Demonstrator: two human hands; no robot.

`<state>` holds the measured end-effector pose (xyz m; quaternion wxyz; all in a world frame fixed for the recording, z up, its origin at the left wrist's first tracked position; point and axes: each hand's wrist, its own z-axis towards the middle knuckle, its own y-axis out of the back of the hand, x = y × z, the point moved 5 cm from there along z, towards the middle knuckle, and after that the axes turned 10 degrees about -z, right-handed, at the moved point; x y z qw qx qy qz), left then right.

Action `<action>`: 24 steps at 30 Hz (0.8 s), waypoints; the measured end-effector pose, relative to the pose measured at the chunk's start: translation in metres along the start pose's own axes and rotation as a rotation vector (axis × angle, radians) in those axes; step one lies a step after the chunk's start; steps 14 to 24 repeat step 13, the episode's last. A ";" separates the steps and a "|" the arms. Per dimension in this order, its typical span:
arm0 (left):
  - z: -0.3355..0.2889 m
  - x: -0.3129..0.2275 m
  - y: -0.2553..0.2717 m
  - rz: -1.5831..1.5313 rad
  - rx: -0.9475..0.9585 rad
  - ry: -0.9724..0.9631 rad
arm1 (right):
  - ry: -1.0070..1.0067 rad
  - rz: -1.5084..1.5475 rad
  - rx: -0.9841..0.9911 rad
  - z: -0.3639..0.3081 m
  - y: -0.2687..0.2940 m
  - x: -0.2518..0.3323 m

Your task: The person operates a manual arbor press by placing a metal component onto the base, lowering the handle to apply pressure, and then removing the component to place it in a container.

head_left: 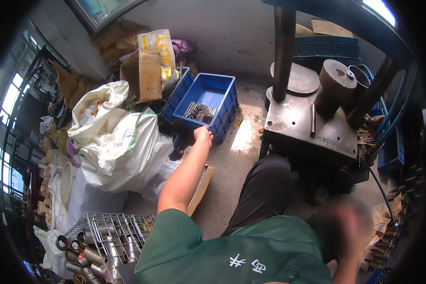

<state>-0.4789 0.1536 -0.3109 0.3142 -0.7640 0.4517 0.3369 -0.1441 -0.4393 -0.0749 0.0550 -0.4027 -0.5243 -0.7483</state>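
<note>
My left hand point(203, 135) is stretched out to the near edge of a blue plastic crate point(228, 102). Its fingers look curled, and whatever they may hold is hidden. Inside the crate lies a pile of small metal pins point(199, 111), grey and shiny. I cannot tell whether the hand touches the rim. My right hand point(351, 229) is low on the right, close to a dark, smeared shape that may be my knee. Blur hides its fingers.
A machine with a steel plate point(288, 118), thick columns and a slim metal rod point(313, 120) stands on the right. White sacks point(123, 146) and a cardboard box point(149, 75) are on the left. A wire basket point(120, 232) with metal tubes sits lower left.
</note>
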 end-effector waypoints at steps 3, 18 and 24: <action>-0.112 0.030 -0.039 0.044 0.305 -0.134 | 0.165 -0.133 -0.168 0.010 0.040 0.049; -0.481 -0.083 -0.089 -0.246 1.682 -1.073 | 0.375 -0.369 0.021 -0.006 0.055 -0.015; -0.481 -0.083 -0.089 -0.246 1.682 -1.073 | 0.375 -0.369 0.021 -0.006 0.055 -0.015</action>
